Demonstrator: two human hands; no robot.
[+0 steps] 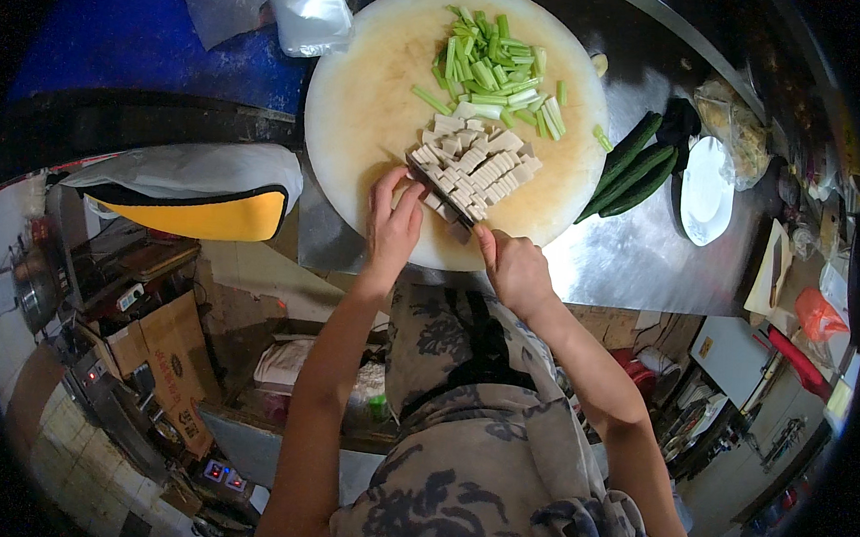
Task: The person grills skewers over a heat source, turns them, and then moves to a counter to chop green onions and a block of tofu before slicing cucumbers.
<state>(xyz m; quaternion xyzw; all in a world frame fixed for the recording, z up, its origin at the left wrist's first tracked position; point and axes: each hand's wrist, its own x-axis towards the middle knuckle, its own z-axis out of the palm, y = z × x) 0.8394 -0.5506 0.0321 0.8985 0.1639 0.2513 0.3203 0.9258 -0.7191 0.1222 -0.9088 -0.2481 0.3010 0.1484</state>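
Observation:
My right hand [514,269] grips the handle of a kitchen knife [442,194], its blade seen nearly edge-on. The blade lies along the near left side of a pile of pale sliced blocks, apparently firm tofu [478,162]. At the blade's far end are the bent fingers of my left hand [394,224]; whether they pinch the blade or the food is hidden. Cut green celery [493,70] lies just beyond the tofu, touching it. Both piles rest on a round white cutting board [358,107] with yellowish stains.
Several cucumbers [632,166] lie right of the board on a metal worktop [617,269], beside a white oblong dish [707,190]. Clear plastic bags [311,15] touch the board's upper left edge. A yellow-and-grey padded item [195,208] sits to the left. A cardboard box [174,365] stands lower left.

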